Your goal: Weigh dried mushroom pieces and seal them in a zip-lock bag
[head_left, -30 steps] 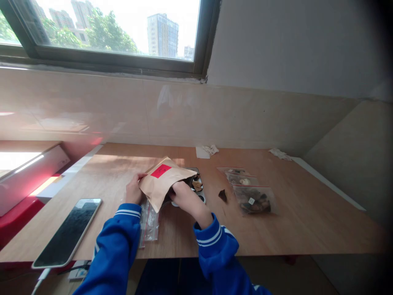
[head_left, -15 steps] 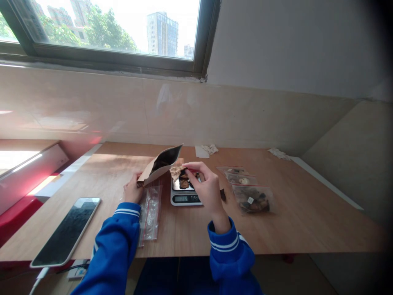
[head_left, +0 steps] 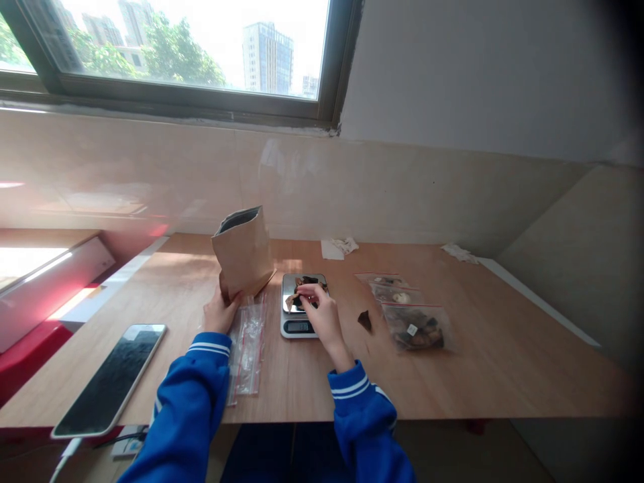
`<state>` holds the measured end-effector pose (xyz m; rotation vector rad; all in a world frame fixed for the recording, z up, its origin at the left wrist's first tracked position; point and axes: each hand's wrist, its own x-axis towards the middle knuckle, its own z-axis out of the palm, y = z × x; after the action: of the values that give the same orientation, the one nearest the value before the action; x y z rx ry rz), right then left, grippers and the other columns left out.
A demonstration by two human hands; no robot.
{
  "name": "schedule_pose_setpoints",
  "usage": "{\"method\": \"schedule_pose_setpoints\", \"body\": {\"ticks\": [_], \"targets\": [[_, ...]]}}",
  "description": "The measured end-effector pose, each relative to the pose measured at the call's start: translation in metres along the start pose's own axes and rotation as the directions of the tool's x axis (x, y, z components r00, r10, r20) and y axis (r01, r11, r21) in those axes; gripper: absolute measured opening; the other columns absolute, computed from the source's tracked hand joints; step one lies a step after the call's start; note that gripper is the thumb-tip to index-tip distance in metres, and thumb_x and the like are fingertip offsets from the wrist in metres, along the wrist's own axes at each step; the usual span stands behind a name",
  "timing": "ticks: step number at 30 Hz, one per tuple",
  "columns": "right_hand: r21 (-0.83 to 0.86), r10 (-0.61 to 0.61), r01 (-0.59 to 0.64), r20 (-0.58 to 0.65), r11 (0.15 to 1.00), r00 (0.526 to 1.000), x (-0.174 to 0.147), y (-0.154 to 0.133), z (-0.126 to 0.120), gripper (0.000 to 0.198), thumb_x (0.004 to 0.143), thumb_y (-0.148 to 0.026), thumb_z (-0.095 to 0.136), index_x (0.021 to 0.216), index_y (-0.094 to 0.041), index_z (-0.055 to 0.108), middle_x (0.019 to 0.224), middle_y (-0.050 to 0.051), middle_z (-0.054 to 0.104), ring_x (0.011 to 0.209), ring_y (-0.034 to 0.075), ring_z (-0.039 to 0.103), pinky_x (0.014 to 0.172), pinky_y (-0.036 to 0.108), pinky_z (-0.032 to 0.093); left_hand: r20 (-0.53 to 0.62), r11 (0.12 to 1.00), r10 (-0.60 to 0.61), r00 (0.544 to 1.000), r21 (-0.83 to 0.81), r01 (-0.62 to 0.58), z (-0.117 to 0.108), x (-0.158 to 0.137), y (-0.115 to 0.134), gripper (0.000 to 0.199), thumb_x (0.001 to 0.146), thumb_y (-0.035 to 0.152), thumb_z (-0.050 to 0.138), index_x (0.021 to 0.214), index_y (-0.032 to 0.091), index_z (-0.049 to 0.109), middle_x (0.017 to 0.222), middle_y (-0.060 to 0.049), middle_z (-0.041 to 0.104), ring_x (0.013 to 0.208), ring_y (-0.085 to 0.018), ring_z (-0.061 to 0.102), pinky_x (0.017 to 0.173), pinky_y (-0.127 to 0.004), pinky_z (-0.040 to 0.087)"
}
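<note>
My left hand (head_left: pixel 220 311) grips the lower left part of a brown paper pouch (head_left: pixel 246 255), which stands upright with its dark mouth open at the top. Over a small digital kitchen scale (head_left: pixel 296 329), my right hand (head_left: pixel 319 308) pinches a thin brown dried slice (head_left: pixel 290 302). More dark dried pieces (head_left: pixel 304 280) lie on the shiny weighing plate, partly covered by my fingers. The scale's display has figures too small to read. Flat clear zip bags (head_left: pixel 249 349) lie beside my left wrist, left of the scale.
One dark dried piece (head_left: pixel 365 320) lies on the wooden table right of the scale. Farther right are filled zip bags (head_left: pixel 420 329). A phone (head_left: pixel 111 379) with a charging cable lies at the left. Crumpled tissue (head_left: pixel 345 245) rests by the wall.
The pouch has swung from tilted toward the scale to upright, farther left. My right hand has come down with the dried slice to the weighing plate.
</note>
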<state>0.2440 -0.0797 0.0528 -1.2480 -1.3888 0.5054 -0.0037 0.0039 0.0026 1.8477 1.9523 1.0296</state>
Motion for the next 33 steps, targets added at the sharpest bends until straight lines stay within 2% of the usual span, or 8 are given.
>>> {"method": "schedule_pose_setpoints", "body": {"ticks": [6,11,16,19,23,27,33], "targets": [[-0.040,-0.020,0.022,0.039,0.999,0.999,-0.001,0.006,0.012,0.020,0.080,-0.018,0.050,0.091,-0.020,0.066,0.091,0.004,0.071,0.080,0.017,0.065,0.074,0.030,0.053,-0.024,0.999,0.038,0.999,-0.013,-0.039,0.000,0.000,0.001,0.067,0.078,0.057,0.053,0.133,0.021,0.045,0.108,-0.013,0.069,0.100,-0.035,0.064,0.081,-0.043,0.049],[-0.083,-0.016,0.018,0.035,0.996,0.999,-0.001,0.012,0.018,0.022,0.079,-0.013,0.048,0.094,-0.018,0.064,0.095,0.005,0.069,0.082,0.017,0.064,0.074,0.029,0.052,-0.002,1.000,0.012,1.000,-0.007,-0.012,-0.001,-0.001,0.003,0.066,0.079,0.056,0.052,0.133,0.017,0.046,0.110,-0.015,0.068,0.103,-0.038,0.062,0.084,-0.047,0.047],[-0.331,-0.059,0.050,-0.017,0.942,0.998,-0.003,0.018,0.018,0.014,0.082,-0.013,0.051,0.086,-0.020,0.062,0.092,0.006,0.065,0.088,0.022,0.057,0.082,0.036,0.046,0.013,1.000,-0.001,1.000,-0.028,0.002,-0.002,-0.002,0.005,0.068,0.079,0.055,0.052,0.136,0.018,0.043,0.115,-0.015,0.066,0.108,-0.037,0.060,0.087,-0.046,0.045],[-0.480,-0.094,0.068,-0.031,0.874,0.995,-0.005,0.019,0.019,0.008,0.083,-0.016,0.054,0.082,-0.020,0.061,0.085,0.006,0.063,0.084,0.023,0.053,0.080,0.037,0.043,0.021,1.000,0.003,1.000,-0.020,-0.002,-0.002,-0.002,0.005,0.070,0.079,0.056,0.051,0.138,0.019,0.040,0.116,-0.014,0.066,0.109,-0.037,0.060,0.088,-0.046,0.046],[-0.579,-0.170,0.107,-0.056,0.808,0.984,-0.007,0.019,0.022,0.007,0.085,-0.020,0.055,0.084,-0.020,0.062,0.087,0.007,0.060,0.084,0.023,0.050,0.077,0.036,0.040,0.019,1.000,0.013,1.000,-0.001,-0.013,-0.002,-0.001,0.004,0.068,0.080,0.056,0.050,0.136,0.018,0.043,0.112,-0.014,0.067,0.105,-0.035,0.062,0.085,-0.045,0.047],[-0.588,-0.183,0.075,-0.126,0.806,0.975,-0.008,0.019,0.020,0.011,0.086,-0.024,0.054,0.089,-0.021,0.064,0.091,0.007,0.056,0.088,0.023,0.048,0.079,0.036,0.039,0.013,1.000,-0.003,1.000,0.018,0.003,-0.001,-0.001,0.003,0.067,0.080,0.056,0.050,0.136,0.018,0.042,0.115,-0.013,0.067,0.106,-0.034,0.061,0.087,-0.043,0.047],[-0.537,-0.204,0.051,-0.231,0.842,0.951,-0.011,0.027,0.002,0.020,0.088,-0.018,0.046,0.095,-0.019,0.065,0.098,0.008,0.053,0.090,0.022,0.048,0.083,0.037,0.037,0.022,0.999,-0.008,1.000,0.039,0.007,-0.001,-0.001,0.005,0.067,0.081,0.055,0.050,0.135,0.017,0.043,0.116,-0.013,0.066,0.108,-0.034,0.061,0.086,-0.043,0.048]]}}
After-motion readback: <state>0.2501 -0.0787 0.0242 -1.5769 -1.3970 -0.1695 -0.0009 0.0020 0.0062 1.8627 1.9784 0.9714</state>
